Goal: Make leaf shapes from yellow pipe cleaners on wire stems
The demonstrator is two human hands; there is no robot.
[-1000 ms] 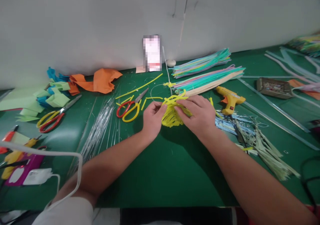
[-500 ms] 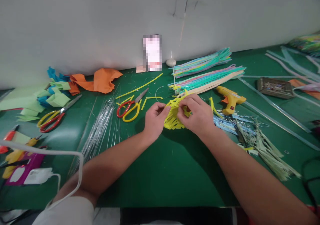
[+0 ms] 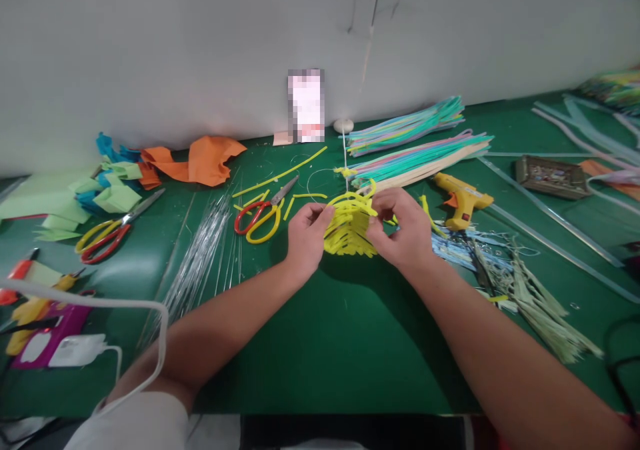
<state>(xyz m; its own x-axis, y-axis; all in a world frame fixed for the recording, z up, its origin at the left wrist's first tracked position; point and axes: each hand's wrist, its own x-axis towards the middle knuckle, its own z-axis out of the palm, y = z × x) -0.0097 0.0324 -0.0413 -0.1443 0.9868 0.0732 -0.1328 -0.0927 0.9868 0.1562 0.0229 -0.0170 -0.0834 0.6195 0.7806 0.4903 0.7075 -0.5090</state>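
Yellow leafy piece (image 3: 353, 233) looks mostly shaped, held over the bench (image 3: 320, 343): left hand (image 3: 306, 235) pinching it at 9 o'clock, right hand (image 3: 406, 227) at 3 (loose yellow strips (image 3: 309, 195) at 10 seem unused).

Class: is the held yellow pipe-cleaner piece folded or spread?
Spread: between the left hand and right hand, the yellow pipe-cleaner piece shows rows slanting from its middle to both sides.

On table (image 3: 300, 343), from stem piece (image 3: 345, 238): scissors (image 3: 276, 202) at 9 o'clock, phone (image 3: 307, 107) at 11, bundles (image 3: 407, 127) at 1, glue gun (image 3: 465, 200) at 3.
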